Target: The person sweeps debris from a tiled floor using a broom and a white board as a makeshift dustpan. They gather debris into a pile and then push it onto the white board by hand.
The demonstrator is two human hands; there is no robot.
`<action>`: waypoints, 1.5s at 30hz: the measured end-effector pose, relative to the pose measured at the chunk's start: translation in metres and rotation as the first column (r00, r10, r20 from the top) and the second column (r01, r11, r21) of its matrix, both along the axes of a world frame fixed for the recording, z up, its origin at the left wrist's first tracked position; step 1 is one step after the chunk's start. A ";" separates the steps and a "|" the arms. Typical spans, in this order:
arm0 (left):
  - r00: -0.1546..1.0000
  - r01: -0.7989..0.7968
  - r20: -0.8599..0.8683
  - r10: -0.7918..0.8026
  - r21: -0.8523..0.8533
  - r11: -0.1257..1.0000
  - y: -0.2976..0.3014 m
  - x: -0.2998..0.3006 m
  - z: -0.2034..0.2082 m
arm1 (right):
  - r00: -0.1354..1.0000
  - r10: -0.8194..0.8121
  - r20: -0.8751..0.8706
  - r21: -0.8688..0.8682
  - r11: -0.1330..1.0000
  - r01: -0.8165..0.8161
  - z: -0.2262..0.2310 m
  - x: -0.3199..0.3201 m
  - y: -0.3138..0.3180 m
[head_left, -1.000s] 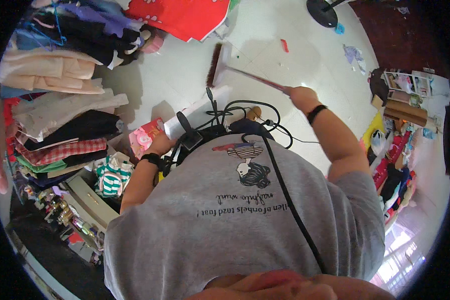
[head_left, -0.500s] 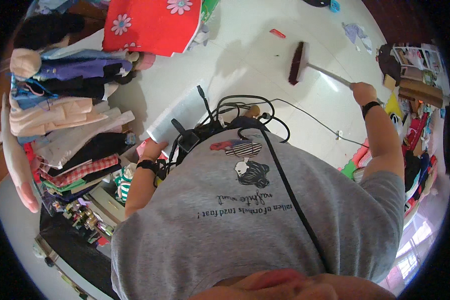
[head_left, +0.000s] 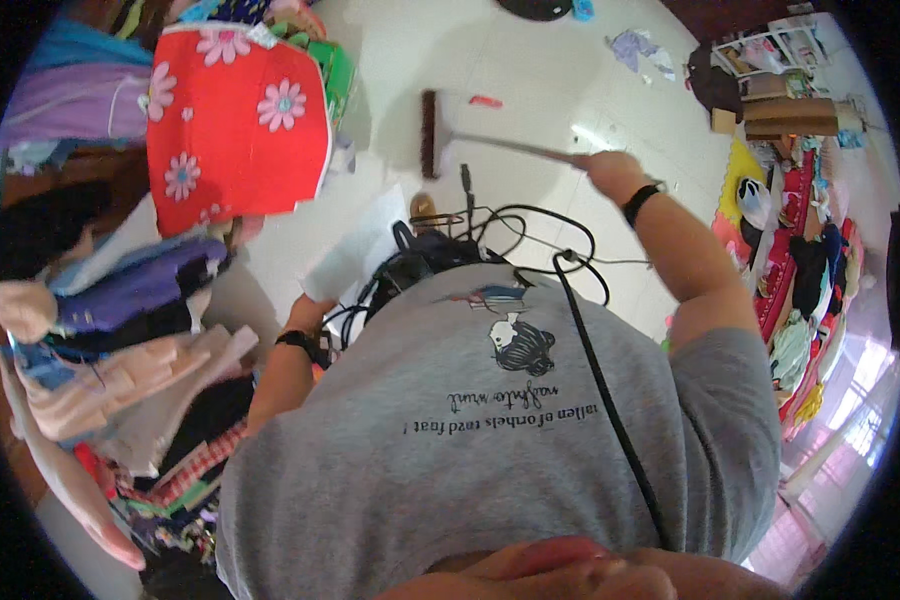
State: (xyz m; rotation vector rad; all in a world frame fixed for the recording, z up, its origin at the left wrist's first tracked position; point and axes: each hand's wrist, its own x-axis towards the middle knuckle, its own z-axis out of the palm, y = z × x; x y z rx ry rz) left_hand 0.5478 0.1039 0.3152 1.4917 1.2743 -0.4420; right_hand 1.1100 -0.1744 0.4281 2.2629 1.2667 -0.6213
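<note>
My right hand [head_left: 615,178] is wrapped round the pale handle of a broom [head_left: 515,146], out ahead on the right. The broom's dark bristles [head_left: 429,135] face left at the floor, and its pale head lies on their right. A small red scrap [head_left: 486,101] is on the floor just right of the broom head. My left hand [head_left: 312,312] is low on the left, closed at the near end of a flat whitish panel [head_left: 355,250]. Its fingertips are partly hidden, and the panel's exact kind is unclear. A brown shoe tip [head_left: 423,208] shows beyond the cables.
Black cables [head_left: 515,222] loop in front of my waist. A red flowered cloth [head_left: 235,130] hangs at the far left, above piled clothes [head_left: 140,300]. A crumpled pale cloth [head_left: 638,50] lies on the tiled floor [head_left: 390,60]. Shelves and more clothes [head_left: 805,270] line the right.
My right hand has swept the broom leftward, past the red scrap. The whole view has turned, bringing the flowered cloth lower. My left hand still holds the panel.
</note>
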 end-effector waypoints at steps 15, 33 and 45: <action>0.978 0.186 0.114 -0.172 -0.125 0.975 0.119 0.189 0.006 | 0.826 -0.345 0.445 -0.189 0.866 0.463 -0.013 0.195 -0.044; 0.847 0.532 -0.066 -0.528 0.080 0.843 0.121 0.580 0.132 | 0.737 -0.658 0.154 0.025 0.748 0.663 0.020 0.256 -0.282; 0.945 0.327 0.033 -0.327 -0.024 0.945 0.185 0.754 0.063 | 0.760 -0.649 0.019 -0.260 0.731 0.631 0.070 0.294 -0.240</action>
